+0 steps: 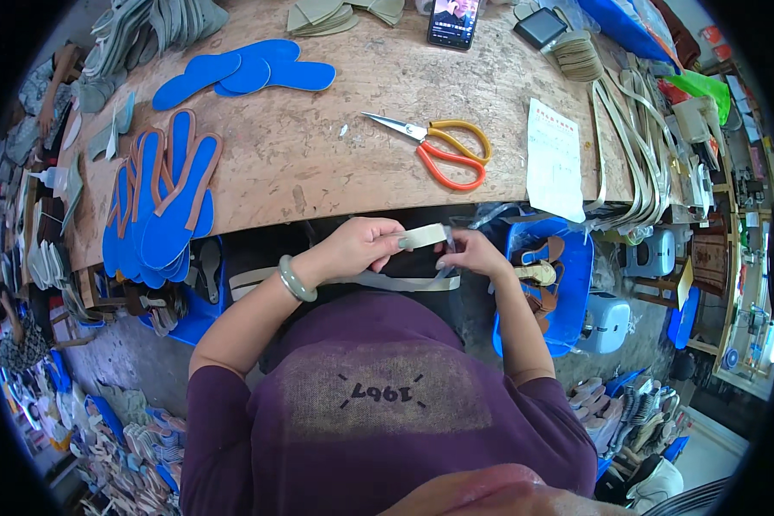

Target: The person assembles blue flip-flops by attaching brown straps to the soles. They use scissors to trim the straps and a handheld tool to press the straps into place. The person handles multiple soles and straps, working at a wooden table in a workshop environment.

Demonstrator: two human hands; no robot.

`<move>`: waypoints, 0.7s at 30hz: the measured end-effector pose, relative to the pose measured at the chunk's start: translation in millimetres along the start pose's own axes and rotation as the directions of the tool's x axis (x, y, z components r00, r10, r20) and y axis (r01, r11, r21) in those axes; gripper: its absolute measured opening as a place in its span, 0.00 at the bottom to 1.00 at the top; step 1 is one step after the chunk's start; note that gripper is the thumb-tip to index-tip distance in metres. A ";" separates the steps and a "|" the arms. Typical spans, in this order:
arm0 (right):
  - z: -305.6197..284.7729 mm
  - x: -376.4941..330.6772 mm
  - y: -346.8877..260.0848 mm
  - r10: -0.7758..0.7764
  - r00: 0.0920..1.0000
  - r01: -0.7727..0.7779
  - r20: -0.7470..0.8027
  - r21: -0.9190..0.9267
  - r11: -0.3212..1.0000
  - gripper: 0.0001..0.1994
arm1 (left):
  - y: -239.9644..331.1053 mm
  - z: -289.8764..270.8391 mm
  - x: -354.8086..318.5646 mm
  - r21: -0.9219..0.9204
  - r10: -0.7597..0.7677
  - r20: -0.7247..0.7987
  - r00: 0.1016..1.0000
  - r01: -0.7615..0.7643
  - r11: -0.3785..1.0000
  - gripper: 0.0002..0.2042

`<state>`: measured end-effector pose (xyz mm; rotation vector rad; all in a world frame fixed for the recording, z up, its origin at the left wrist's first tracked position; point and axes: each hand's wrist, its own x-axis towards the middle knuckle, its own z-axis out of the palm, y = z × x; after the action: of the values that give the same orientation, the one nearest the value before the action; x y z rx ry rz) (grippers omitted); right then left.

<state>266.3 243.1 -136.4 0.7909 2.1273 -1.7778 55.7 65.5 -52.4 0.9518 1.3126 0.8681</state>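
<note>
My left hand [359, 245] pinches one end of a beige strap [426, 236] just below the front edge of the wooden workbench [318, 163]. My right hand [471, 254] grips the same strap's other end, close against the left. A longer beige strip [378, 281] hangs across my lap under both hands. On my left wrist sits a pale green bangle [294, 279].
Orange-handled scissors [443, 146] lie on the bench ahead. Blue insoles [245, 73] and brown-edged blue soles [168, 193] lie at the left, a white paper sheet [555, 159] and beige strips [632, 138] at the right, a phone [452, 21] at the back. A blue bin [568, 284] of sandals stands by my right.
</note>
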 end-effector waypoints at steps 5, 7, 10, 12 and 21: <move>12.0 6.3 -3.2 -0.374 0.911 0.374 -0.175 -0.033 0.927 0.25 | 20.0 -0.2 -10.3 -0.157 0.014 0.030 0.999 -0.009 0.988 0.13; 23.2 5.8 -20.9 -0.378 0.904 0.405 -0.201 0.119 0.906 0.25 | 24.5 -2.0 -12.1 -0.218 0.038 -0.004 0.999 -0.038 0.975 0.14; 25.9 5.5 -27.1 -0.358 0.932 0.358 -0.060 0.309 0.881 0.21 | 30.6 -12.2 -14.5 -0.201 0.068 -0.014 0.998 -0.069 0.977 0.15; 22.1 -2.3 -35.9 -0.322 0.946 0.274 0.033 0.449 0.851 0.16 | 27.2 -16.8 -16.5 -0.142 0.041 -0.030 0.999 -0.044 0.989 0.16; 16.0 0.2 -60.5 -0.482 0.871 0.478 -0.090 0.382 0.791 0.23 | 23.8 -27.8 -22.5 -0.156 0.006 -0.173 0.985 -0.034 0.987 0.16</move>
<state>230.1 221.3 -90.0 0.3125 2.1190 -2.5212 26.6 55.8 -22.3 0.7795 1.3596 1.0733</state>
